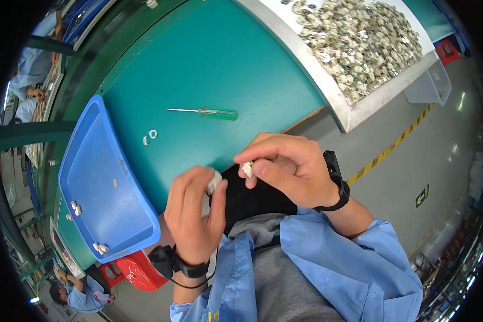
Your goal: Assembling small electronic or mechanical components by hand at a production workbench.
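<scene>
My left hand (pixel 193 206) is closed on a white rounded piece (pixel 214 182), with thumb and fingers round it; its exact kind is partly hidden. Between the thumb and fingers of my right hand (pixel 287 166) is a small cream-white part (pixel 247 169) with an uneven, stepped outline. The two hands are apart, side by side over my lap near the table's edge. On the green tabletop (pixel 241 59) ahead lies a screwdriver (pixel 217 113) with a green handle, its tip pointing left. Two small white rings (pixel 152 134) rest to the left of it.
A blue tray (pixel 145 214) at the left carries several small white pieces (pixel 100 248). At the upper right, a metal-rimmed tray (pixel 333 102) holds a heap of small round parts (pixel 365 43). Below are a red stool (pixel 139 271) and a clear bin (pixel 432 86). Other people sit at far left.
</scene>
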{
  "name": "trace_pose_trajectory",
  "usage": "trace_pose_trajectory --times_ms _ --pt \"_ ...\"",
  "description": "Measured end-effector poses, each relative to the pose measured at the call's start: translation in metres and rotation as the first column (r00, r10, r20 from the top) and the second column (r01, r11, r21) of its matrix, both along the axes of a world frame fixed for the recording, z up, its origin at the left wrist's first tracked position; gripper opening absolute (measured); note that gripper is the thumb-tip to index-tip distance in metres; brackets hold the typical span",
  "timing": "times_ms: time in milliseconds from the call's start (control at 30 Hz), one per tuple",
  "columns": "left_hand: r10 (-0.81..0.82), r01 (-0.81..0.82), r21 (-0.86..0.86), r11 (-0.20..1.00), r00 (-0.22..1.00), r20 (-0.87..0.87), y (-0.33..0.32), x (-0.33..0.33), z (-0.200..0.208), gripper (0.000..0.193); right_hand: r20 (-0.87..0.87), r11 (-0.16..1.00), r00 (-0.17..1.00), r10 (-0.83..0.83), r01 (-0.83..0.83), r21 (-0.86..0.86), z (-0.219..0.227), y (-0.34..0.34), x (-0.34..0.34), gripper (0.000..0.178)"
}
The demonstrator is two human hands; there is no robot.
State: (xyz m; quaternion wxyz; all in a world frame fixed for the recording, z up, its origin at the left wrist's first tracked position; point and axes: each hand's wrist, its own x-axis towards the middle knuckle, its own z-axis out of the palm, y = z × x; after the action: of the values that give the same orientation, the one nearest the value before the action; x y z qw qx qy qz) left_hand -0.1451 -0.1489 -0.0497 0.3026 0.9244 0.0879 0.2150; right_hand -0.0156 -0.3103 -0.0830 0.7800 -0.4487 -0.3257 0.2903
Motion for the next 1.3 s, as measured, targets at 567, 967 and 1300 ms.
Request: trace_pose_trajectory --times_ms 567,967,1300 --pt "-0.057 0.092 -0.130 0.987 0.967 0.247 -0.021 0.023 -0.013 0.037 -0.149 0.991 0.981 -0.128 0.133 0.022 -0.001 0.000 -0.011 0.012" --pt "0.100 0.165 -0.661 0.732 0.933 0.344 -0.031 0.010 -0.021 0.021 0.419 0.973 0.878 -0.230 0.216 0.081 0.007 0.004 -0.020 0.031" --pt "-0.192 0.284 -0.285 0.916 0.931 0.311 -0.012 0.017 -0.016 0.025 0.729 0.967 0.636 -0.253 0.187 0.173 0.005 0.001 0.012 0.022"
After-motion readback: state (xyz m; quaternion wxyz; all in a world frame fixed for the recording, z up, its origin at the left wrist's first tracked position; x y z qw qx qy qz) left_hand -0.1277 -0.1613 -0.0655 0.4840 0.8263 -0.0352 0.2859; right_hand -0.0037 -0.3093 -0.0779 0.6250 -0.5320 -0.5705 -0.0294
